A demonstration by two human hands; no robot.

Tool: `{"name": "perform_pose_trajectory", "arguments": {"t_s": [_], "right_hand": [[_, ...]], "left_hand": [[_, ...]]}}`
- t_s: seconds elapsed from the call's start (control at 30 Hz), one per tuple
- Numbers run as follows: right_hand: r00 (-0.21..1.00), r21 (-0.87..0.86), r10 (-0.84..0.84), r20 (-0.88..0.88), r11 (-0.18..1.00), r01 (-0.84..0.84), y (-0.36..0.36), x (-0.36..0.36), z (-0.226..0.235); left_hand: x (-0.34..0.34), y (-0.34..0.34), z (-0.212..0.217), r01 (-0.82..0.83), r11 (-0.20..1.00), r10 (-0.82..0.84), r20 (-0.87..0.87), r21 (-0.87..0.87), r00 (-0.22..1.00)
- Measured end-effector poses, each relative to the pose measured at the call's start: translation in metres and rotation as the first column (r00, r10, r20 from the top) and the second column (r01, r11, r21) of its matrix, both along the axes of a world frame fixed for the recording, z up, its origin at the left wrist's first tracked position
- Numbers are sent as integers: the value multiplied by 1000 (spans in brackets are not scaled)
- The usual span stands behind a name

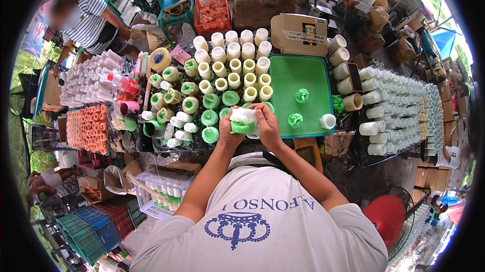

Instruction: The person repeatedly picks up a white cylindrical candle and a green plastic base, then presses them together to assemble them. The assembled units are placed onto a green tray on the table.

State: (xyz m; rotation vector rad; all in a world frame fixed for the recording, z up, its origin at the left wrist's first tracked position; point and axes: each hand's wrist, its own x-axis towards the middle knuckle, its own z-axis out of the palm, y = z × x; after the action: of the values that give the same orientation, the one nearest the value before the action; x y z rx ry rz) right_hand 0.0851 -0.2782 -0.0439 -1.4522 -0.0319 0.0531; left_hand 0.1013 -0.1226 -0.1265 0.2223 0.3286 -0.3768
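Both hands meet over a white mould with green casting (pixel 243 121): the left hand (pixel 230 126) is wrapped around its side, the right hand (pixel 267 123) is curled over its top, apparently peeling the piece free. Just right of the hands lies a green tray (pixel 303 77) bearing green figures (pixel 301 95); beyond the knuckles stand rows of cream cylinders (pixel 241 65). The next move likely demands a steady pull.

At the frame's centre we held a green-and-white mould (pixel 243 122) between our left hand (pixel 228 129) and right hand (pixel 268 124), just left of a green tray (pixel 298 77); cream cylinders (pixel 237 65) stood above.
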Motion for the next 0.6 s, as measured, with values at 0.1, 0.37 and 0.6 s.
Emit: {"name": "perform_pose_trajectory", "arguments": {"t_s": [0.1,0.37,0.6], "right_hand": [[1000,-39,-3,11,999,3,1,1,-3],[996,-144,-37,78,988,48,5,7,-2],[995,-234,-70,74,968,86,-9,18,11]], "left_hand": [[2,0,-3,-17,999,17,9,-43,1000],[3,6,-3,95,994,-88,121,-54,989],[4,11,37,276,867,-292,-26,414,956]]}}
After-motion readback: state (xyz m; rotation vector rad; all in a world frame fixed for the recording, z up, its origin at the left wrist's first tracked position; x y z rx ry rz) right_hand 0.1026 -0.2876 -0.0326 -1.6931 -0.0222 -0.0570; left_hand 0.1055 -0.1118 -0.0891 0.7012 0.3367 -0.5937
